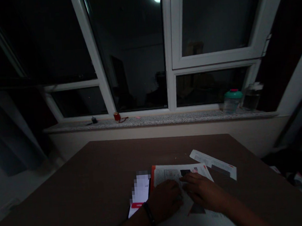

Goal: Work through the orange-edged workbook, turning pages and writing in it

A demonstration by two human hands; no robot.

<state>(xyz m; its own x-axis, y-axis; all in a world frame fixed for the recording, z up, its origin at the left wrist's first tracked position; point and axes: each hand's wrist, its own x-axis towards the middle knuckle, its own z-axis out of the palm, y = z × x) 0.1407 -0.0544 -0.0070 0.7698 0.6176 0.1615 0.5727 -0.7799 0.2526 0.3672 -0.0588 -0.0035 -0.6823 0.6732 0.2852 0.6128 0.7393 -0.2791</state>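
Printed paper booklet (166, 174) lies open under the person's fingers (189, 180), which curl down onto its pages from both sides. The fingertips of the two hands nearly meet near the middle of the page. From where I stand, I can't tell whether they are pinching the paper or only pressing on it. The left hand (164, 200), with a dark band around its wrist (149, 214), sits over the booklet's near left part, and the right hand (203, 192) lies just beside it, angled in from the right. The booklet has an orange-red left edge and sits near the front of a brown, flat tabletop (94, 187).

Just left of it, touching its edge, lies a white card-like item with a red mark (139, 194), its face blurred. A long white paper strip (212, 164) lies just beyond the booklet, to the right.

Farther off, a speckled stone windowsill (157, 120) runs below a white-framed window (168, 38). On it stand a clear jar with a teal lid (232, 101) and a clear bottle (251, 96), with a small red object (117, 116) well to their left.
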